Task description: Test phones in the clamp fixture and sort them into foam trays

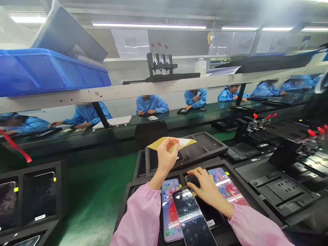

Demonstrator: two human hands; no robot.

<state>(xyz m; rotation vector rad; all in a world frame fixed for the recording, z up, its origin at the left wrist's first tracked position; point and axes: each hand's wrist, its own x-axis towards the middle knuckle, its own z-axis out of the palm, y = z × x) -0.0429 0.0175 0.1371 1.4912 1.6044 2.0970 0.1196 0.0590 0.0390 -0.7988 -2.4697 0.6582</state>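
Observation:
My left hand (167, 155) is raised over the trays, thumb and fingertips pinched on a thin yellow-and-white sheet (188, 142). My right hand (205, 188) lies over the top end of a dark phone (211, 213) in the black tray, thumb and fingers apart and touching it. A phone with a lit home screen (170, 208) lies to its left. Between them a dark-screened phone (193, 217) lies at a slant, partly across the lit one. Another lit phone (225, 184) is to the right of my right hand, partly hidden by my forearm.
Behind is a second black tray (205, 147) with compartments. Black trays with phones (39, 194) stand at left on the green bench (97, 201). Clamp fixtures with red handles (311, 133) are at right. A blue bin (51, 73) sits on the shelf; people in blue work opposite.

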